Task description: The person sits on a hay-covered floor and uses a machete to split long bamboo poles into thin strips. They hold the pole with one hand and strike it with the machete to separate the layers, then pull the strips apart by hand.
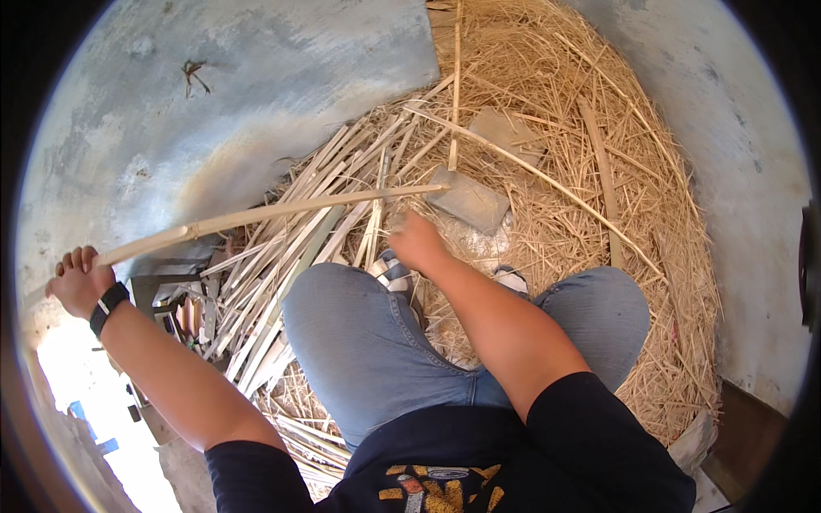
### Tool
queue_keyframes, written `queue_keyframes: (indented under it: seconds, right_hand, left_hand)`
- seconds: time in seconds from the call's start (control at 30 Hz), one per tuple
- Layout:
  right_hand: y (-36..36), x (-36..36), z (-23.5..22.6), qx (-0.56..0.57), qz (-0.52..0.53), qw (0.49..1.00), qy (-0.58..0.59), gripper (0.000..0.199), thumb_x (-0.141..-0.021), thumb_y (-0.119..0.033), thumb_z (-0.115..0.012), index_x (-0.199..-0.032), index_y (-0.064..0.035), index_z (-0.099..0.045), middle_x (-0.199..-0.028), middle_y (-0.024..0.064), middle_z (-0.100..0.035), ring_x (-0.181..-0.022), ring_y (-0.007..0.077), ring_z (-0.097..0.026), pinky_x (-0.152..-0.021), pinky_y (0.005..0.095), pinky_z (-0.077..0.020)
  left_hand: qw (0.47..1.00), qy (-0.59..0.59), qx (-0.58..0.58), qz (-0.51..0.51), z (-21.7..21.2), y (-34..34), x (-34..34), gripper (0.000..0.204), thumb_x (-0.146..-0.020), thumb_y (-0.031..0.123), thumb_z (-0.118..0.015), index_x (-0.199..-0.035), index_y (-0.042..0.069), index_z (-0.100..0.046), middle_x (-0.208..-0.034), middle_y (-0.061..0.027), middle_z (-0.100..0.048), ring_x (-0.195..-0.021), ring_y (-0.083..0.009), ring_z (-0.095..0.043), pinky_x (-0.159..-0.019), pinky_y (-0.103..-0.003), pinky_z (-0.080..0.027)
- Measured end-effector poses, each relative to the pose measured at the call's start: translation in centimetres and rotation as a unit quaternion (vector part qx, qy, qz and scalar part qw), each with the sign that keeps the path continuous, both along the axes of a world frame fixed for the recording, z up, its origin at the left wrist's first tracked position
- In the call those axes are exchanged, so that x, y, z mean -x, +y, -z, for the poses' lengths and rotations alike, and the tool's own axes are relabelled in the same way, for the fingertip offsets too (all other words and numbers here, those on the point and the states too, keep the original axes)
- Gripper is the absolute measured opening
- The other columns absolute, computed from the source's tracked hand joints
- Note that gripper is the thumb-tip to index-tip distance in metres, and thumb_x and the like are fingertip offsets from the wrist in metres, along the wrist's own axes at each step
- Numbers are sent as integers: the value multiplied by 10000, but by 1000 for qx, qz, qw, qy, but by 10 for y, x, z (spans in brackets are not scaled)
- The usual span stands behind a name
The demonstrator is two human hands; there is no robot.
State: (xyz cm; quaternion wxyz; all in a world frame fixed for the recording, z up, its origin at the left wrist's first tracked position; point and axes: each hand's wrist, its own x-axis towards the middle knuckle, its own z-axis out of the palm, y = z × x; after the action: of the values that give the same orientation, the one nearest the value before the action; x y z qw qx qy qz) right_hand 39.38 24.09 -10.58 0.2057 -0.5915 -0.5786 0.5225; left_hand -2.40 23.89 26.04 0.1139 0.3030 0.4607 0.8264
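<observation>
A long split bamboo strip (282, 208) slants across from the far left to the middle. Its right end lies against a flat grey block (470, 203). My left hand (81, 280), with a black band on the wrist, is wrapped round the strip near its left end. My right hand (416, 243) is closed just below the strip's right part, in front of my knees. A blurred dark shape shows between that fist and the strip, too smeared to name.
Many pale split strips (329, 214) lie heaped at the left. Shavings (547, 77) cover the floor at the back and right, with a thin stick (547, 178) across them. A grey wall (222, 103) rises at the left, another wall (718, 128) at the right.
</observation>
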Motion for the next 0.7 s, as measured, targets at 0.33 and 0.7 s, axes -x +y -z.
queue_keyframes:
  seconds: [0.33, 0.7]
  right_hand:
    - [12, 10, -31, -46, 67, 995, 59, 449, -850, -144, -626, -1240, 68, -557, -1084, 268, -698, -995, 373, -700, -878, 458, -560]
    - [12, 3, -173, -183, -83, 961, 191, 340, -901, -102, -623, -1196, 49, -548, -1006, 213, -701, -769, 256, -698, -685, 358, -564]
  left_hand:
    - [993, 113, -33, -27, -66, 106, -151, 330, -1083, 275, -346, -976, 26, -533, -851, -115, -580, -687, -216, -528, -651, -343, -489]
    - [973, 227, -31, 19, -80, 99, -249, 106, -906, 37, -348, -965, -17, -418, -835, -123, -431, -615, -173, -360, -537, -286, -303]
